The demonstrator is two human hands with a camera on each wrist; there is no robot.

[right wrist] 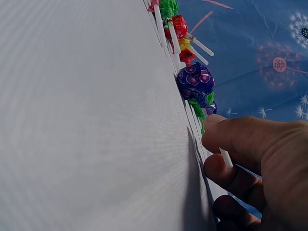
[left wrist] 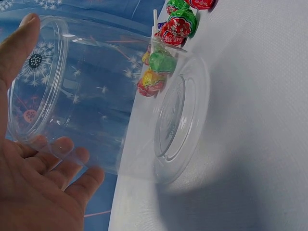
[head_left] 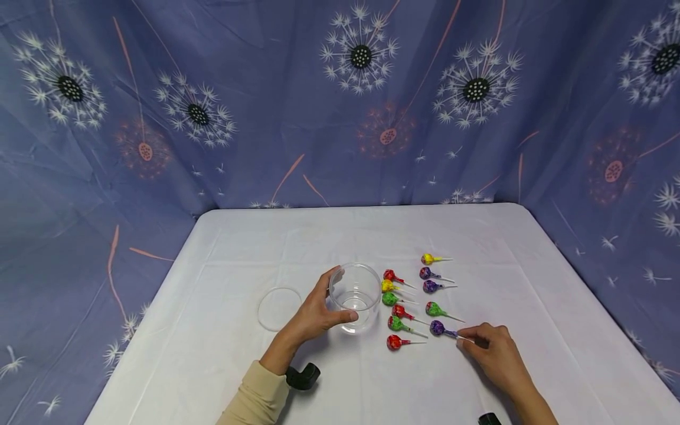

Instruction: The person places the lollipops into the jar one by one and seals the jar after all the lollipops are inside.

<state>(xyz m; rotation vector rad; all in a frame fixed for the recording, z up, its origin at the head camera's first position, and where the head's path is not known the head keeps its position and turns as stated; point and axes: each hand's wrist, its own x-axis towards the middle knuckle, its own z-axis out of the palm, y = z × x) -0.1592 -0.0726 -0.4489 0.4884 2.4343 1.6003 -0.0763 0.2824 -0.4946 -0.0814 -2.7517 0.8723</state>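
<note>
My left hand holds a clear plastic jar, thumb on the near side and fingers round the far side. Open at the top, the jar shows nothing inside; I cannot tell whether its base touches the cloth. On the right, my right hand pinches the stick of a purple lollipop between thumb and fingers. Its wrapped head is low over the white cloth. Just left of it lies a column of red, yellow and green lollipops, with their sticks pointing right.
Behind the purple lollipop, a second column holds a green lollipop, two purple ones and a yellow one. A clear round lid lies left of the jar. White cloth covers the table; a blue dandelion-print curtain hangs behind.
</note>
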